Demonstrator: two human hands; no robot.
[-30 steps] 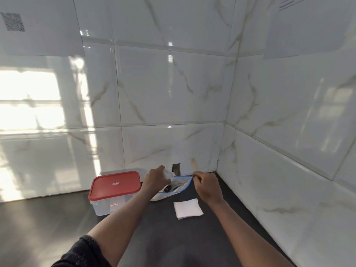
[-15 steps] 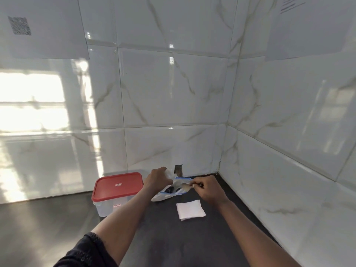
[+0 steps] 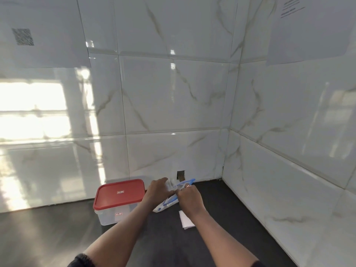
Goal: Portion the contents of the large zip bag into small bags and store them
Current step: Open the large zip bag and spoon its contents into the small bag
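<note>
**Zip bag gripped by both hands near the table's back corner**

The large clear plastic zip bag (image 3: 167, 204), edged with a blue closure strip, is held low over the dark matte table (image 3: 57, 237), close to where the two tiled walls meet. Whether its lower end rests on the table cannot be told. Its contents cannot be made out through the crumpled, glossy film.

The left hand (image 3: 159, 191) is curled round the bag's upper edge, with clear film bunched at the fingertips. The right hand (image 3: 189, 197) is clenched on the bag beside the blue strip; its fingertips are hidden behind the knuckles. The two hands are set right next to each other.

A thin white rectangular pile (image 3: 185, 221) lies flat on the table and is partly covered by the right wrist. Whether it is made of small bags or paper cannot be told.

A rectangular translucent plastic container (image 3: 113, 215) with a round-cornered red lid (image 3: 120, 193) stands just left of the left hand. Its near right corner is hidden by the left forearm, and its small labels are too small to be read.

The walls are faced with glossy white grey-veined tiles (image 3: 173, 93), and a small dark rectangular hole (image 3: 180, 175) is seen just behind the bag. A paper sheet with a blurred square code (image 3: 23, 36) is cut off at the left edge. A second sheet (image 3: 308, 31), on the right wall, carries print too blurred to be read
</note>
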